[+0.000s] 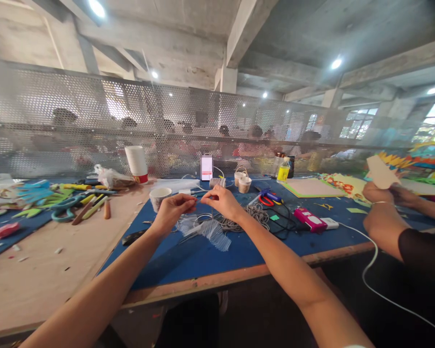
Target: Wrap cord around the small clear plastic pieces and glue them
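Note:
My left hand (173, 211) and my right hand (223, 199) are raised over the blue mat (166, 266), fingertips pinched and pointing at each other. A thin strand seems to run between them, too fine to make out. Under and beside my right hand lies a tangled heap of grey cord (252, 217). Clear plastic strips (215, 234) are spread on the mat below my hands. Just behind my left hand stands a paper cup (159, 197). A roll (217, 182) sits beyond my right hand.
A phone (206, 167) stands upright against the perforated metal screen (188, 111). Blue scissors (63, 210) and other tools lie left. Red-handled pliers (265, 198), a magenta box (309, 220) and a white cable (369, 261) are right. Another person's hands (380, 193) hold a beige piece.

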The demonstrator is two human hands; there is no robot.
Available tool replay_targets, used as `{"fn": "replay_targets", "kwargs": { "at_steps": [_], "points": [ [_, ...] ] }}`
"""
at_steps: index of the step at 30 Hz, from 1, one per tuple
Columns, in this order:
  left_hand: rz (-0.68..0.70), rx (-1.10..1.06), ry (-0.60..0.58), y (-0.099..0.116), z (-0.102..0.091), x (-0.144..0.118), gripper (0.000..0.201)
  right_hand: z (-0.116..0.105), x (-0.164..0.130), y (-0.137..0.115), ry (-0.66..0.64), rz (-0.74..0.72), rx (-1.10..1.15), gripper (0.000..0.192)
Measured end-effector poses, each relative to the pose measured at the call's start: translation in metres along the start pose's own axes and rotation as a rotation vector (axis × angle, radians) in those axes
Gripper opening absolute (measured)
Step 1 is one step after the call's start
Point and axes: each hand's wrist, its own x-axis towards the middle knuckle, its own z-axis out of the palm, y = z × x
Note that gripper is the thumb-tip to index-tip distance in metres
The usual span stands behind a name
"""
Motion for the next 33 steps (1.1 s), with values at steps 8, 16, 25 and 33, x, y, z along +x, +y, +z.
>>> {"fn": "replay_targets", "kwargs": {
  "at_steps": [8, 16, 25, 33],
  "points": [
    [0.001, 0.021, 0.006, 0.0, 0.001, 0.0, 0.033, 0.001, 0.0, -0.003, 0.073, -0.025, 0.019, 0.011],
    [-0.015, 0.039, 0.005, 0.003, 0.005, -0.001, 0.032, 0.008, -0.002, -0.011, 0.089, 0.021, 0.121, 0.016],
    [-0.033, 0.032, 0.003, 0.002, 0.007, -0.003, 0.025, 0.014, -0.004, -0.012, 0.096, 0.047, 0.209, 0.019],
    [-0.143, -0.194, -0.006, -0.001, 0.006, -0.003, 0.025, 0.012, -0.004, -0.015, 0.108, 0.031, 0.187, 0.021]
  ]
}}
